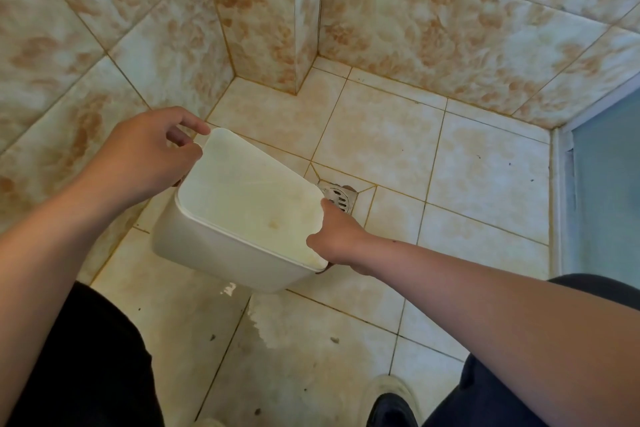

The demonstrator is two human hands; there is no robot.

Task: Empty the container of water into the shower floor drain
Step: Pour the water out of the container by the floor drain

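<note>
A white rectangular plastic container [221,246] hangs above the tiled shower floor, its open top facing me, with pale water visible inside. My left hand [142,156] grips its far left corner, thumb over the rim. My right hand [337,236] holds the right rim, fingers under the side. The square metal floor drain [341,198] lies just beyond the container's right edge, partly hidden by my right thumb.
Tiled walls close in on the left and back, with a protruding tiled column [273,28] in the corner. A blue-framed door [602,191] stands at right. A wet patch [284,326] marks the floor below the container. My shoe [391,399] and dark trousers fill the bottom.
</note>
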